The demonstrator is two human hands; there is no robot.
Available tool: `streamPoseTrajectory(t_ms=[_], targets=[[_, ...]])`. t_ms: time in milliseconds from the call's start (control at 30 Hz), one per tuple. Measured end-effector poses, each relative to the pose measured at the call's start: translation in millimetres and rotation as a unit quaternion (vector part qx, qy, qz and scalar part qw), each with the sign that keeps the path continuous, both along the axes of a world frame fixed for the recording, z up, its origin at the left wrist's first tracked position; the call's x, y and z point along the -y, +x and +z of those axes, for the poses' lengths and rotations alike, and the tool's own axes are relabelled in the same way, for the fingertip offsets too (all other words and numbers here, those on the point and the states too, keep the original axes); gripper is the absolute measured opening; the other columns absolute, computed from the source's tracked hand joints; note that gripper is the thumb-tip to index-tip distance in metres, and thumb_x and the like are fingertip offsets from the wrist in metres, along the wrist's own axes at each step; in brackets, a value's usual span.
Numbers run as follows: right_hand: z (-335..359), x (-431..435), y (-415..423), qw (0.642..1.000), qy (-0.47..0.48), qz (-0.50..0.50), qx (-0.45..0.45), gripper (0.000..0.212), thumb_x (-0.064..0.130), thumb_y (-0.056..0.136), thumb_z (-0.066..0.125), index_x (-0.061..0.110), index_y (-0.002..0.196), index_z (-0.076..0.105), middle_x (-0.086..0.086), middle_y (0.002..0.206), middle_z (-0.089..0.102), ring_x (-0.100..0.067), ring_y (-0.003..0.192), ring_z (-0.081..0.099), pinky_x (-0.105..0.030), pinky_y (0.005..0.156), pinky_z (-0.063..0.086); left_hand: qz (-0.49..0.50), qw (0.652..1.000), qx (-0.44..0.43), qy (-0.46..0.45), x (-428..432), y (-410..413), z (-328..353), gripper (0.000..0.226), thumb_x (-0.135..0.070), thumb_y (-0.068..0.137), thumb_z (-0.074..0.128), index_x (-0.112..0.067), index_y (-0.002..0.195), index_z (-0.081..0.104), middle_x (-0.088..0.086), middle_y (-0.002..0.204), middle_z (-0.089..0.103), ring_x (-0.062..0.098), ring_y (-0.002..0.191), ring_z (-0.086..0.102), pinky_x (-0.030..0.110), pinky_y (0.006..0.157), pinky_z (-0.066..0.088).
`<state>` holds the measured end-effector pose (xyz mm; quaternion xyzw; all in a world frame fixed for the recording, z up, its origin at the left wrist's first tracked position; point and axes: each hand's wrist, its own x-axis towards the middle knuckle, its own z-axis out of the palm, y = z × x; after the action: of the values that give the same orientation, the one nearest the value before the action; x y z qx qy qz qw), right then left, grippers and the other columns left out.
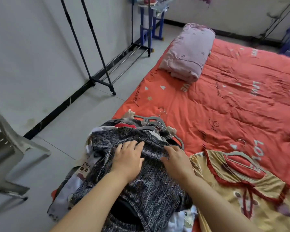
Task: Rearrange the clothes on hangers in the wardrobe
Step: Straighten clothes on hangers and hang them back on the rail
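Red quilt (233,106) (grey floor (84,118) beside) bears clothes (151,190).

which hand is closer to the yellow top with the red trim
Right. The right hand lies on the dark knit just beside the yellow top; the left hand rests on the same knit, farther from it.

Pile (141,173) fills the bed (241,106) corner at 6 o'clock. Hanger (155,124) hooks stick out at its 12 o'clock end and could snag. Yellow dress (241,190), on its own hanger, lies just beside the pile at 4. Open bedspread from 1 to 3, free passage. Rolled quilt (187,52) at 12, well apart. Floor (74,123) strip open at 9 to 11. Rack (98,47) at 11 and chair (7,148) at 9 close off the far left.
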<state>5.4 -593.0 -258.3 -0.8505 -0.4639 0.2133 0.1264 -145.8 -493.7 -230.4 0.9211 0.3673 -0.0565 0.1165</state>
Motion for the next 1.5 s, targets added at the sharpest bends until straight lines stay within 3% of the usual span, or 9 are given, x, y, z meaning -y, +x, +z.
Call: streamPoseTrajectory(t_ms=[467,600,767,900,967,1100,1233,1367,1500], targets=[[-127,-126,67,0.998,-0.048,-0.021,0.041,0.035,0.028,0.094,0.047,0.016,0.127,0.051,-0.007,0.120,0.054,-0.028,0.110,0.048,-0.038,0.090,0.042,-0.029,0.996,0.037,-0.077,-103,56,-136,0.053,-0.036,0.096,0.041,-0.022,0.144,0.027,-0.003,0.142,0.036,0.016,0.132,0.029,0.036,0.112,0.021],[-157,-149,72,0.993,-0.075,-0.033,0.080,0.027,0.025,0.096,0.043,0.012,0.116,0.054,-0.009,0.114,0.057,-0.030,0.102,0.053,-0.035,0.076,0.041,-0.030,0.995,0.053,-0.084,-111,57,-158,0.052,-0.036,0.095,0.043,-0.023,0.144,0.028,-0.004,0.140,0.037,0.015,0.131,0.029,0.035,0.112,0.019],[-168,-150,72,0.989,-0.069,-0.041,0.127,0.019,0.020,0.094,0.048,0.013,0.108,0.058,-0.007,0.104,0.062,-0.027,0.094,0.057,-0.033,0.072,0.044,-0.030,0.993,0.076,-0.088,-115,50,-164,0.052,-0.035,0.094,0.044,-0.022,0.143,0.031,-0.004,0.140,0.039,0.015,0.131,0.030,0.035,0.113,0.019],[-154,-148,71,0.990,-0.043,-0.018,0.130,0.022,0.015,0.095,0.043,0.008,0.108,0.059,-0.008,0.106,0.060,-0.027,0.097,0.055,-0.034,0.073,0.045,-0.031,0.991,0.094,-0.091,-115,50,-151,0.052,-0.035,0.094,0.044,-0.022,0.143,0.031,-0.004,0.140,0.039,0.014,0.131,0.030,0.036,0.113,0.021],[-137,-143,66,0.994,0.013,-0.064,0.085,0.022,0.018,0.093,0.047,0.008,0.110,0.058,-0.008,0.108,0.057,-0.029,0.097,0.055,-0.037,0.074,0.044,-0.035,0.989,0.112,-0.089,-114,50,-139,0.052,-0.034,0.094,0.045,-0.022,0.143,0.032,-0.004,0.139,0.040,0.014,0.131,0.030,0.037,0.112,0.022],[-89,-124,46,0.979,0.179,-0.068,0.071,0.021,0.007,0.078,0.070,0.001,0.098,0.066,-0.017,0.094,0.063,-0.037,0.071,0.062,-0.041,0.056,0.049,-0.043,0.982,0.180,-0.041,-117,50,-100,0.051,-0.022,0.088,0.060,-0.010,0.135,0.045,0.007,0.130,0.052,0.024,0.123,0.045,0.043,0.106,0.035],[-35,-96,20,0.965,0.242,-0.054,0.081,0.024,0.005,0.072,0.077,0.004,0.094,0.067,-0.009,0.089,0.065,-0.030,0.067,0.063,-0.040,0.049,0.053,-0.059,0.967,0.247,0.001,-107,49,-52,0.054,-0.013,0.077,0.073,-0.001,0.126,0.053,0.014,0.114,0.062,0.032,0.105,0.059,0.047,0.092,0.045],[16,-67,1,0.951,0.295,-0.057,0.070,0.025,0.004,0.071,0.077,0.006,0.094,0.067,-0.006,0.087,0.064,-0.024,0.064,0.064,-0.031,0.051,0.052,-0.093,0.963,0.253,0.022,-81,40,-6,0.050,-0.020,0.079,0.070,-0.007,0.125,0.056,0.008,0.107,0.064,0.030,0.102,0.060,0.052,0.094,0.042],[69,-29,-13,0.934,0.339,-0.066,0.092,0.027,0.003,0.067,0.080,0.006,0.091,0.068,-0.004,0.085,0.065,-0.019,0.065,0.064,-0.016,0.061,0.041,-0.091,0.954,0.280,0.051,-52,29,42,0.042,-0.022,0.076,0.062,-0.010,0.116,0.064,0.005,0.092,0.065,0.029,0.089,0.064,0.058,0.087,0.046]])
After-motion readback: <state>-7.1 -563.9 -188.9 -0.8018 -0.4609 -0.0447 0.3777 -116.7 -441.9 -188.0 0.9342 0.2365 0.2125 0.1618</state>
